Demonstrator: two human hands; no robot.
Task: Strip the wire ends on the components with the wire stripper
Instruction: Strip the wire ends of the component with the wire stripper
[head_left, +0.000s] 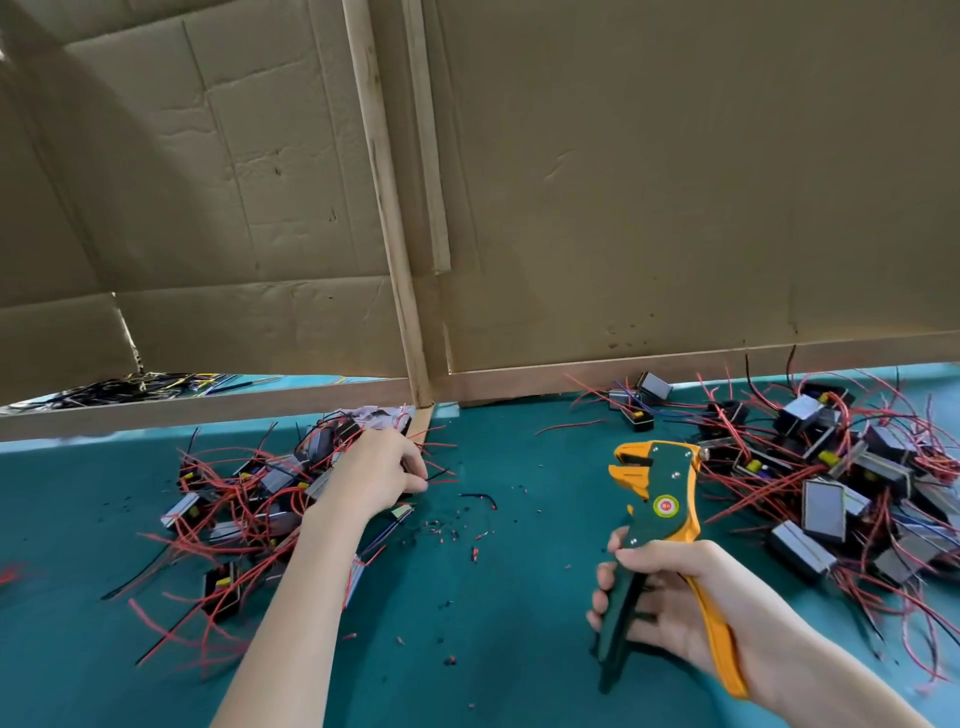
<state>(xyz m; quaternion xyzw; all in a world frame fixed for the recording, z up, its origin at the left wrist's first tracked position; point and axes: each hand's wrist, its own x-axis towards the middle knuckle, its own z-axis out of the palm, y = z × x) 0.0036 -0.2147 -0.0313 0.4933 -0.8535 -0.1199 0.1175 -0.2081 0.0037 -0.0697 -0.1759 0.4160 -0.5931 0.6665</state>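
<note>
My right hand (670, 597) grips the green and orange wire stripper (654, 504) by its handles, jaws up and pointing left above the teal table (509, 597). My left hand (379, 473) reaches into the left pile of components (260, 499), small black and grey blocks with red and black wires. Its fingers curl down among the wires at the pile's right edge; what they hold is hidden. A second pile of components (841, 483) lies to the right of the stripper.
Bits of stripped red and black insulation (467, 535) dot the table between the piles. A cardboard wall (623, 208) on a wooden frame (384, 208) closes the back. Black and yellow wires (130, 387) lie behind it at far left.
</note>
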